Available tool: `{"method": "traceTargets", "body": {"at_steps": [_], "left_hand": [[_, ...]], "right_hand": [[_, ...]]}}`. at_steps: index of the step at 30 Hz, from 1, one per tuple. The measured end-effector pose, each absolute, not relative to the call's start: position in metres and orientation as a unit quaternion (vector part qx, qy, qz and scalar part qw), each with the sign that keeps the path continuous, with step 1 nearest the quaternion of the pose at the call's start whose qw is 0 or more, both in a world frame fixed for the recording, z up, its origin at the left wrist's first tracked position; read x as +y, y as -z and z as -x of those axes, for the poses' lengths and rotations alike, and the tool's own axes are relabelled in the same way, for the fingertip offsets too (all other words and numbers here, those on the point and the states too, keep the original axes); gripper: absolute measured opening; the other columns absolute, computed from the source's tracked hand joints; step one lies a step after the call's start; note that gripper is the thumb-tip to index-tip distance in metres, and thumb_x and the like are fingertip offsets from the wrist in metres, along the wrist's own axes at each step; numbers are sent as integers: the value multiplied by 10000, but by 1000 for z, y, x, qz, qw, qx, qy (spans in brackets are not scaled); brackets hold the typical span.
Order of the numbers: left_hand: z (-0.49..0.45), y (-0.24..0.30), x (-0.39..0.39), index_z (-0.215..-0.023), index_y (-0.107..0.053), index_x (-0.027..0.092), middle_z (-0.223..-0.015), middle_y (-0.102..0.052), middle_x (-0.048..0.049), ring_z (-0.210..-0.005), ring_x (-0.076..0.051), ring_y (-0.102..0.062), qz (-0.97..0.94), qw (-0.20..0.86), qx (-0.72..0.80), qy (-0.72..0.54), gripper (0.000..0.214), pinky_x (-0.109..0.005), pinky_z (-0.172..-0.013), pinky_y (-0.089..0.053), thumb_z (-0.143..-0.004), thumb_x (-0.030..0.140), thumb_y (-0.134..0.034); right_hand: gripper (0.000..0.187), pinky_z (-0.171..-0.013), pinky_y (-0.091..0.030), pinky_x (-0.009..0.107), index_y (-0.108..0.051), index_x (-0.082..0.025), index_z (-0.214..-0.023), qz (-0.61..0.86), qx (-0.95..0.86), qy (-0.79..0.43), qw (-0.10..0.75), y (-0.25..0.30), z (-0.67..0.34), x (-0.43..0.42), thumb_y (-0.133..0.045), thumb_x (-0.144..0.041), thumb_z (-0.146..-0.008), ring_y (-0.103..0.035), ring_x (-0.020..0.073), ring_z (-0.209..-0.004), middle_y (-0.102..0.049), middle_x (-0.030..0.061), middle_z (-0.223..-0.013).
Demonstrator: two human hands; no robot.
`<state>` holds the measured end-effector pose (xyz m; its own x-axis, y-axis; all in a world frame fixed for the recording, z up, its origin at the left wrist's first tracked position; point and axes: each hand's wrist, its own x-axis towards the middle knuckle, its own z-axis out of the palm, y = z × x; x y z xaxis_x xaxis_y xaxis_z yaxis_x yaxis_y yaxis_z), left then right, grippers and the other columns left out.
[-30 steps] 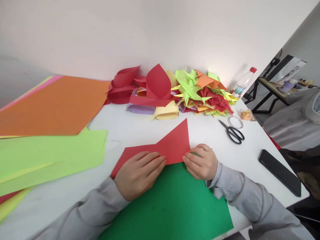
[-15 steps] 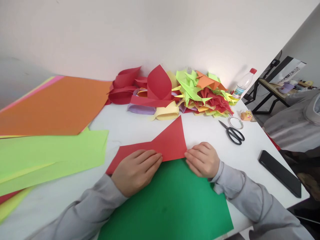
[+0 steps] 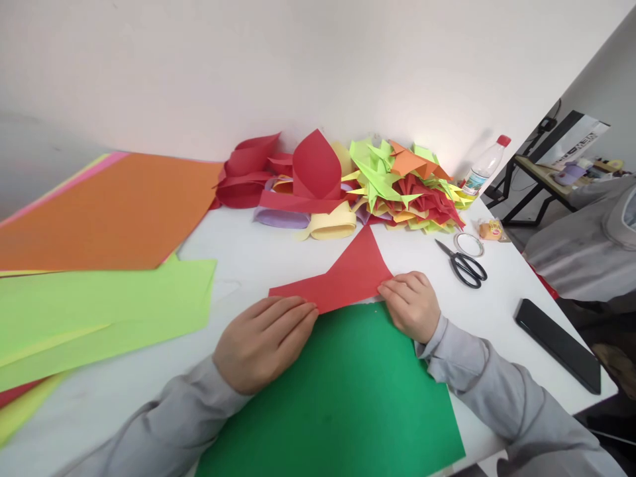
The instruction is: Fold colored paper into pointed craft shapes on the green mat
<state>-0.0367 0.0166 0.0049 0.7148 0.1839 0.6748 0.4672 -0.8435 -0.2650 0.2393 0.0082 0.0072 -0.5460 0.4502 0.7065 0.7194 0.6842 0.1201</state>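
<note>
A red paper piece [image 3: 342, 278] with one tall pointed part lies between my hands, over the far edge of a green sheet [image 3: 332, 397]. My left hand [image 3: 268, 338] is closed on its near edge, left of the middle, fingers together. At its right corner, my right hand [image 3: 412, 305] pinches the red paper between thumb and fingers. The green sheet lies flat on the white table, partly under my left hand and wrist.
Orange sheets [image 3: 114, 212] and lime-green sheets [image 3: 109, 298] lie left. Rolled red paper shapes [image 3: 318, 165] and a pile of folded paper pieces [image 3: 397, 185] stand against the wall. Scissors [image 3: 464, 265], a tape roll [image 3: 469, 244], a bottle [image 3: 484, 169] and a black case [image 3: 556, 344] are right.
The red paper has shifted right and turned slightly, its right end going up. My right hand has moved a little right and away from me; my left hand slid along the paper's near edge.
</note>
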Motion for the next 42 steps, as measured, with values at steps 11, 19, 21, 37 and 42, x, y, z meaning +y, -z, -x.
{"method": "traceTargets", "body": {"at_steps": [11,19,21,37,42], "left_hand": [[30,6,-12,-1101,-631,130,-970,-739,-111,-950,-260,-667,917,116,-173,339,319,-439,-837,-528,-831,55,-477],[49,-5,20,-1058,-608,166,-909,-744,-96,-861,-247,-685,898,181,-191,353,253,-413,-731,-571,-839,56,-545],[52,-8,25,-1039,-614,178,-871,-743,-90,-822,-242,-691,893,188,-196,359,249,-405,-689,-582,-832,53,-554],[11,-2,4,-1321,-417,374,-1382,-464,-67,-1247,-331,-494,572,-424,-397,579,767,-532,-993,-476,-653,324,-790],[9,-14,-3,-1279,-474,305,-1411,-476,-86,-1320,-329,-419,548,-442,-438,558,834,-485,-1113,-340,-534,325,-848]], "right_hand": [[191,-587,-383,316,-657,-147,-948,255,-905,190,281,-6,-221,-8,-466,-150,-932,-562,147,-725,-707,73,-917],[112,-596,-394,303,-650,-118,-924,299,-878,199,318,-6,-235,3,-543,-110,-890,-583,155,-746,-714,59,-838],[100,-574,-386,298,-649,-125,-894,313,-870,206,320,-7,-236,4,-550,-116,-890,-577,149,-713,-709,53,-804],[240,-391,-413,220,-455,-231,-909,462,-580,-294,603,-18,-215,-39,-345,-429,-988,-494,107,-379,-509,-77,-489],[352,-337,-387,190,-409,-230,-875,414,-543,-495,537,-38,-210,-41,-388,-577,-929,-522,103,-362,-530,-85,-475]]}}
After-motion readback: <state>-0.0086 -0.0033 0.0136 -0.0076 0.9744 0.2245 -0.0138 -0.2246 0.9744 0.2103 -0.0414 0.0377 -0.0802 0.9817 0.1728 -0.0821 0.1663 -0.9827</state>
